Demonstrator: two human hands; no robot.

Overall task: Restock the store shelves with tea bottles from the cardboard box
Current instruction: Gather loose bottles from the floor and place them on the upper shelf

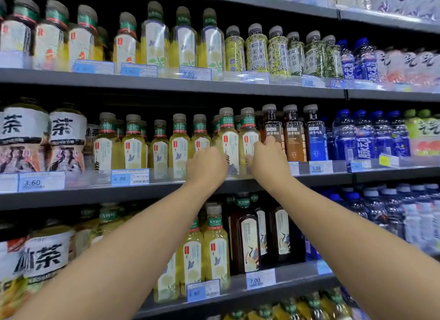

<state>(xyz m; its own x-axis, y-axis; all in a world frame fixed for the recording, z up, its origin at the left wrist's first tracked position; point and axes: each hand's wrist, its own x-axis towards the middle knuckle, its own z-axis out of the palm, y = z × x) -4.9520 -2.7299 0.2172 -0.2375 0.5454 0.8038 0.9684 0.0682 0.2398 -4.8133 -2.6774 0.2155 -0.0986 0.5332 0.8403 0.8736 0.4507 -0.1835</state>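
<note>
Both my arms reach up to the middle shelf (166,193). My left hand (206,165) wraps around a yellow-green tea bottle (229,138) with a white label and grey cap. My right hand (267,158) grips the neighbouring tea bottle (248,133) of the same kind. Both bottles stand upright at the shelf's front edge, slightly higher and closer than the row of matching tea bottles (154,148) to their left. The cardboard box is out of view.
Dark brown tea bottles (294,136) stand right beside my right hand. Blue drink bottles (366,136) fill the shelf further right. Large tea bottles (42,138) sit at the left. Shelves above and below are packed with bottles; price tags (129,176) line the edges.
</note>
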